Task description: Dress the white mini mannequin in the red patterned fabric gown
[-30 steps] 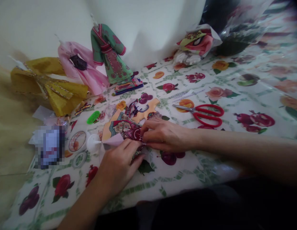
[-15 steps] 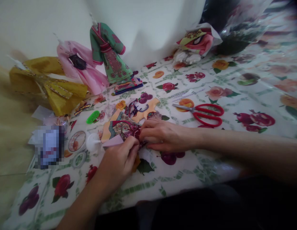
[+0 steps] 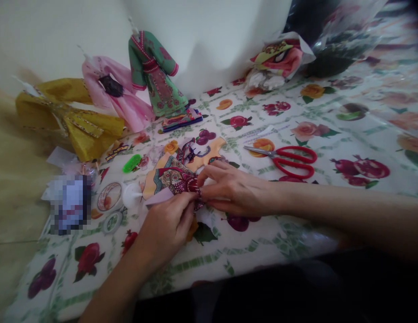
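A small doll dress (image 3: 177, 178) of maroon patterned fabric with peach and teal borders lies on the table in front of me. My left hand (image 3: 170, 217) pinches its lower right edge. Beside it, fingertips nearly meeting, my right hand (image 3: 234, 188) is closed on the same maroon cloth. The exact grip of both hands is partly hidden by the fingers. A pale folded paper piece (image 3: 159, 197) shows by my left knuckles. Just behind the dress lies a peach cut piece (image 3: 209, 154) with patterned trim.
Red-handled scissors (image 3: 284, 159) lie to the right. On the left are tape rolls (image 3: 109, 197), a white round stand base (image 3: 132, 195) and a green oval item (image 3: 132, 163). Green (image 3: 158, 76), pink (image 3: 111, 89) and mustard (image 3: 74, 121) doll garments stand at the back, near folded fabric (image 3: 182, 120).
My right hand's fingers have lifted and spread slightly at the maroon cloth, uncovering more of it. My left hand stays nearly in place. The whole view has shifted a little.
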Motion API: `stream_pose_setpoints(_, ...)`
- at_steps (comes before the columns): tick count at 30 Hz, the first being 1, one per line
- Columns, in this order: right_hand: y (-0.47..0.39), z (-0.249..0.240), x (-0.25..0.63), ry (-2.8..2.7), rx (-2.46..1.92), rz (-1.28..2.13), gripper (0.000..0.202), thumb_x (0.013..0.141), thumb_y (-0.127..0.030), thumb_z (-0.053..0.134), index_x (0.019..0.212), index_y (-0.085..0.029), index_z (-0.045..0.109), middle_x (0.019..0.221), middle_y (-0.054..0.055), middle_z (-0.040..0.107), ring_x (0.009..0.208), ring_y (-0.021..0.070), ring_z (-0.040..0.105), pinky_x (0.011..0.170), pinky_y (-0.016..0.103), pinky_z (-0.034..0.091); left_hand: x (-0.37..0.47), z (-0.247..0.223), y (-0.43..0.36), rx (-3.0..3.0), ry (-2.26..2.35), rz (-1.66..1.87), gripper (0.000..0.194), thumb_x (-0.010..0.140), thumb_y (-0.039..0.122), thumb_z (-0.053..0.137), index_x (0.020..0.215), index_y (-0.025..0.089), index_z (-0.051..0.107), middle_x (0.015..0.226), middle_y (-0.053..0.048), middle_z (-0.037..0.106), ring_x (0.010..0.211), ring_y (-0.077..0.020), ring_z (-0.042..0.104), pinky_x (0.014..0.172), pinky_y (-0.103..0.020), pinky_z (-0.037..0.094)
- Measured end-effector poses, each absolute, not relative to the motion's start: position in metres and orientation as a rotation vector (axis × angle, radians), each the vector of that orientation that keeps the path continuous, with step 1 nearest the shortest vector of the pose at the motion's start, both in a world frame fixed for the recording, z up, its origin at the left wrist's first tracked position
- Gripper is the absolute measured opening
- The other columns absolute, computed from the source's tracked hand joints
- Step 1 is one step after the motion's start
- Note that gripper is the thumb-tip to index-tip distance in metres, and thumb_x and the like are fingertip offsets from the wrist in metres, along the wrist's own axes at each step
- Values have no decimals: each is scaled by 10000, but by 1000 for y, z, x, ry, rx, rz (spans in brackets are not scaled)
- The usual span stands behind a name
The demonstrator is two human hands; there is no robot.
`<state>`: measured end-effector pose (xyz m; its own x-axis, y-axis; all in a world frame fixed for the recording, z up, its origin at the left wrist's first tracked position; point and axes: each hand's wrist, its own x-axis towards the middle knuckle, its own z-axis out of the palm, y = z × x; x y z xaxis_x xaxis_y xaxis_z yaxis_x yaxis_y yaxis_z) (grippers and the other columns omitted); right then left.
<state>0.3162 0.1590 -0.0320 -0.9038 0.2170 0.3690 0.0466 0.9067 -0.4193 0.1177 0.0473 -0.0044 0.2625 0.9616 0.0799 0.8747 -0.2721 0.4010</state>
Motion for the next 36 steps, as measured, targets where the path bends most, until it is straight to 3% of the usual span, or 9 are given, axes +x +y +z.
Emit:
stream_pose_setpoints(4,154,-23,317,-2678,-142,483,167,924,-187,537,807,-162,653,1106,115,549,958,236,445,864,408,388,118,-5,47,2225,1698,383,299,937,181,448,1184,169,617,1096,-94,717,927,-239,695,788,-400,562)
stream_pose_setpoints(8,152,-18,318,-2710,-57,510,243,953,-160,494,734,-153,600,979,101,545,864,200,444,801,356,402,120,-5,47,2178,1716,295,301,933,187,442,1181,168,610,1091,-99,691,933,-255,672,806,-435,554)
stream_pose_setpoints(12,151,-24,315,-2696,-31,526,224,987,-168,436,829,-141,593,936,88,562,848,187,463,806,349,406,120,-4,47,2168,1714,230,252,945,217,429,1098,168,623,1014,-85,673,882,-237,648,791,-415,541)
stream_pose_setpoints(17,152,-34,311,-2604,-128,698,179,996,-198,421,918,-136,569,829,56,563,797,177,486,744,324,409,119,3,47,2152,1694,226,308,994,384,396,1054,201,637,970,-55,680,863,-227,636,762,-392,514)
stream_pose_setpoints(21,153,-36,309,-2536,-194,790,147,991,-198,440,943,-141,567,844,52,582,802,168,514,745,309,414,117,5,45,2187,1674,205,364,931,522,506,1041,198,632,948,-51,679,848,-239,636,705,-372,498)
stream_pose_setpoints(27,153,-38,307,-2526,-247,836,85,972,-181,487,990,-162,568,913,52,610,868,172,544,817,321,424,116,0,43,2240,1729,57,241,958,315,444,909,184,641,847,-54,675,722,-207,615,650,-342,457)
stream_pose_setpoints(36,158,-37,310,-2537,-164,855,241,871,-120,601,1101,-152,538,996,56,618,941,183,543,859,328,429,112,11,45,2086,1751,56,291,948,263,403,767,175,614,733,-36,654,654,-167,582,607,-297,402)
